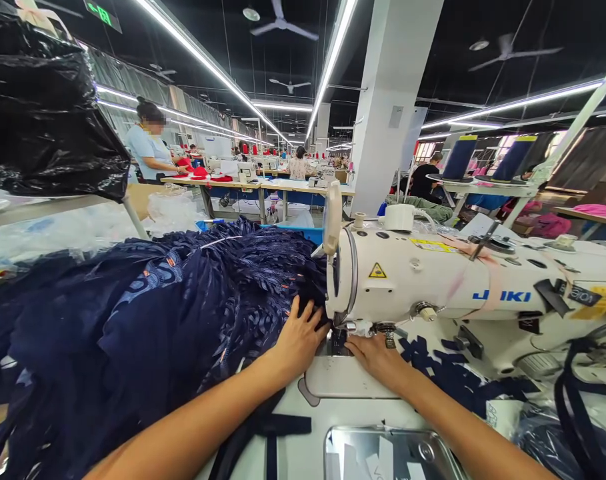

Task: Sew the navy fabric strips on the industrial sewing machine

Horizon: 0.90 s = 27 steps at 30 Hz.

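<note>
A white Juki sewing machine [447, 287] stands before me on a white table [353, 413]. A large heap of navy patterned fabric [147, 327] spreads left of it and runs under the needle. My left hand [300, 337] lies flat on the fabric, fingers stretched out, just left of the needle. My right hand [375, 357] rests on the fabric at the presser foot, fingers pressed down; its fingertips are partly hidden under the machine head.
Navy cut strips [453, 373] lie right of the needle plate, and a metal tray [387, 453] sits at the table's front. A black plastic bag [43, 113] hangs at upper left. Other people work at tables behind; a white pillar [390, 100] rises beyond.
</note>
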{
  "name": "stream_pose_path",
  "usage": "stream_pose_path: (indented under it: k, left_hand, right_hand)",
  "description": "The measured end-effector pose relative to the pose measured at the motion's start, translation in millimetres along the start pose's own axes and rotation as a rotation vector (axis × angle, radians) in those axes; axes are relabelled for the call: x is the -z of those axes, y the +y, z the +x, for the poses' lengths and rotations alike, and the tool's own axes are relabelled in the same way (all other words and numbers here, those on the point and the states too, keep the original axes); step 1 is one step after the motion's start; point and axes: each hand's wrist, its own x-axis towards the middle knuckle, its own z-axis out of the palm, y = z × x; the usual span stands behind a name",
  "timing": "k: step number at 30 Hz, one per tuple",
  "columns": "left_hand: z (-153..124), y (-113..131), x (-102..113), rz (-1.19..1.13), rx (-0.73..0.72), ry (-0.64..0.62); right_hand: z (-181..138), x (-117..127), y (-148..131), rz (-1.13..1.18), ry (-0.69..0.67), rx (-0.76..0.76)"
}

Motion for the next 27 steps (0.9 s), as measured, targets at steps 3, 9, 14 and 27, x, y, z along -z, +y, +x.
stream_pose_path:
  k: [3,9,14,27]
  left_hand:
    - [3,-1,-3,0.016,-0.009,0.009]
    - [7,-2,-11,0.025,-0.003,0.055]
    - [9,-1,-14,0.033,0.001,0.075]
    - [-20,8,8,-0.045,-0.038,0.209]
  right_hand:
    - [-1,-3,-2,-0.043,-0.039,-0.056]
    - [-4,-6,-1,-0.095,-0.087,-0.030]
    - [-2,-7,-2,-0.109,-0.112,-0.036]
    - [3,-6,12,-0.003,-0.003,0.001]
